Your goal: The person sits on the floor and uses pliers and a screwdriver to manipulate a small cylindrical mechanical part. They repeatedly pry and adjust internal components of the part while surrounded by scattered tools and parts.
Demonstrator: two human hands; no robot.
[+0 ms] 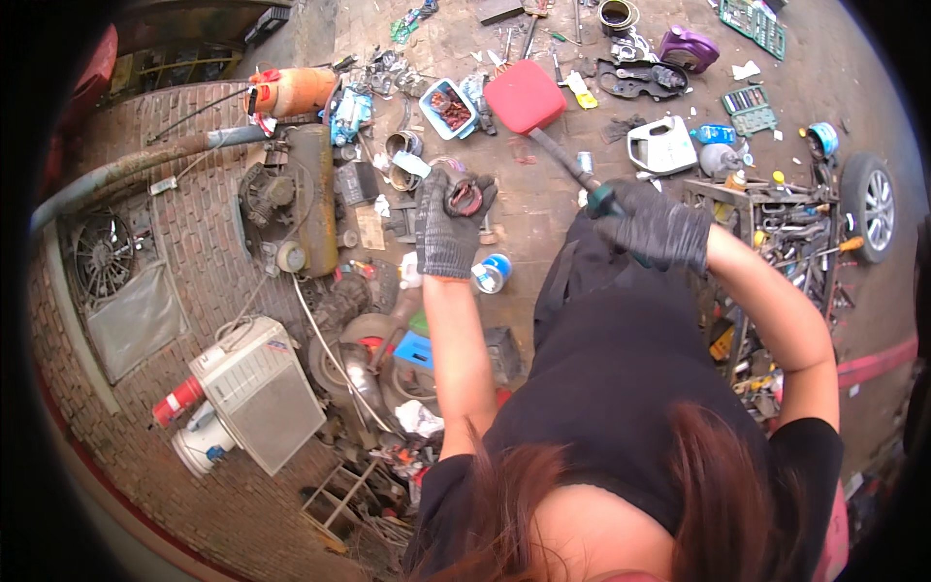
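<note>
My left hand [446, 238], in a dark grey knit glove, is raised with its fingers curled round a small reddish-brown metal ring [465, 202]. To the right, my right hand [658, 225], gloved the same way, grips the dark green handle of a file [562, 158]. Its long flat grey blade points up and left, toward a red plastic lid or seat [525, 96] on the ground beyond. The blade and the ring are apart. Below my left hand stands a blue and white can [493, 273].
A light blue tub [449, 109] of small brown parts sits ahead. A white jug [662, 145] and a purple container [689, 48] are at the far right. A tool-filled metal cart [776, 228] and a car wheel [867, 209] stand right; an air compressor [312, 199] stands left.
</note>
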